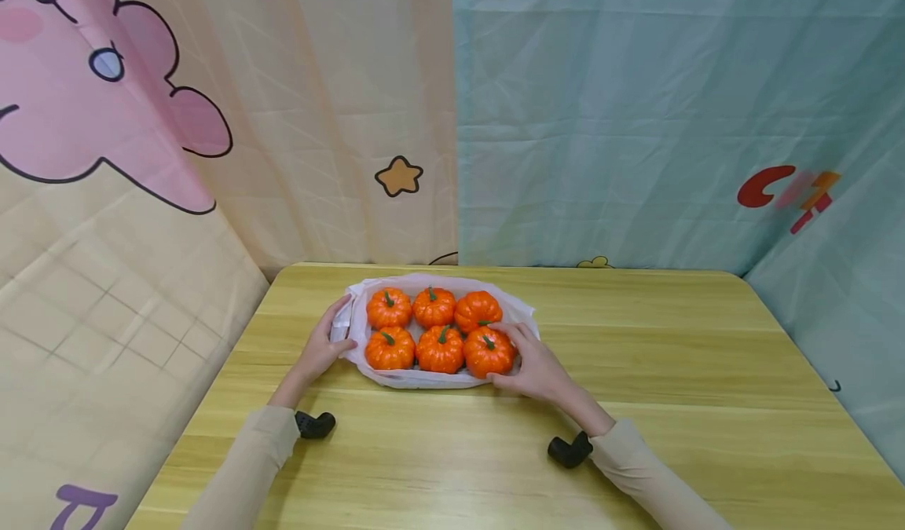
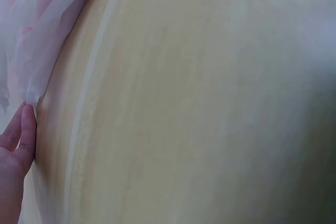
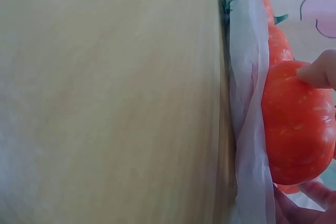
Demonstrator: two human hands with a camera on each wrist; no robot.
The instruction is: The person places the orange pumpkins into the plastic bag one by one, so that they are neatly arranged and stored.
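Several orange pumpkins with green stems, like this back-left one (image 1: 389,308), sit in two rows inside a low container lined with crumpled white plastic (image 1: 431,381). My right hand (image 1: 533,367) grips the front-right pumpkin (image 1: 489,352), thumb on its near side and fingers behind it. In the right wrist view that pumpkin (image 3: 296,124) rises above the plastic rim, the thumb pressed on its skin. My left hand (image 1: 327,347) rests against the container's left end, thumb and fingers spread apart. In the left wrist view its straight fingertips (image 2: 29,111) touch the plastic edge.
The container stands near the back of a wooden table (image 1: 438,459). Printed curtains (image 1: 601,122) hang behind the table and along its sides. Black wrist-worn pieces (image 1: 316,425) jut from both sleeves over the tabletop.
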